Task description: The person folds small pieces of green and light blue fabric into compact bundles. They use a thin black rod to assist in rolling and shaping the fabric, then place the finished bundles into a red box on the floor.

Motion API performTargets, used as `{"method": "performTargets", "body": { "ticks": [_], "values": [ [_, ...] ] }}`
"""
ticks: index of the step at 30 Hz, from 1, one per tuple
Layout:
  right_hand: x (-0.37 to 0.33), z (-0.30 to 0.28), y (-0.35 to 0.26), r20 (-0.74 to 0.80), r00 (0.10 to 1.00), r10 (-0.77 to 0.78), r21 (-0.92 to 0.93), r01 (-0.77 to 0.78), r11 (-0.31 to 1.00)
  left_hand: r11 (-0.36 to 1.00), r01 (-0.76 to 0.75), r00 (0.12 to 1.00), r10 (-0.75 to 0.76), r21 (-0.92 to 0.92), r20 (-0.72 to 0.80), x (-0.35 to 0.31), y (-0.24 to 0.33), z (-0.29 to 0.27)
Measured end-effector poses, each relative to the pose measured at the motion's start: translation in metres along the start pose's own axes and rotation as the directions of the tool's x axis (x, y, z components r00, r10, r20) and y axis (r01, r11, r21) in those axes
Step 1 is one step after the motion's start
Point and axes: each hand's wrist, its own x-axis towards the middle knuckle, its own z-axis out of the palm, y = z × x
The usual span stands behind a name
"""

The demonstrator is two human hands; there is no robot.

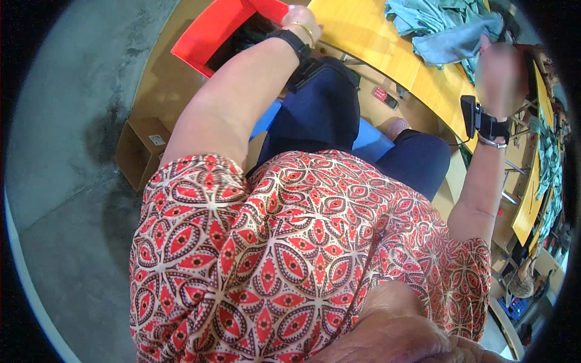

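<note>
At the top, my left hand (301, 23) is closed on the upper edge of a red open box (209, 27), whose inside is dark. Over on the right, my right hand (501, 75) is raised beside a heap of teal cloth pieces (423, 15). One of its fingertips meets a blue-grey cloth piece (454, 43) at the front of that heap. The rest of the hand is blurred, so its grip cannot be made out. Black straps circle both wrists.
The cloth lies on a curved yellow table (363, 30). A red and dark small object (385, 97) sits on a ledge beneath it. On the floor at left stands a cardboard box (142, 148). Another yellow table (528, 202) with green cloth (548, 163) stands far right.
</note>
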Motion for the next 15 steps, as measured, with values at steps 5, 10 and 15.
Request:
{"method": "performTargets", "body": {
  "ticks": [5,10,15],
  "values": [
    [-0.024,0.023,-0.004,0.034,0.996,0.081,-0.041,-0.080,0.996,0.969,0.240,0.952,-0.222,-0.065,0.209,0.013,-0.001,-0.015],
    [-0.039,0.020,-0.011,0.057,0.990,0.130,0.027,-0.132,0.991,0.907,0.418,0.893,-0.401,-0.044,0.202,-0.005,-0.023,0.005],
    [-0.043,0.016,-0.001,0.162,0.974,0.160,0.090,-0.176,0.980,0.937,0.267,0.880,-0.333,0.228,0.339,0.003,-0.050,0.056]
  ]
}}
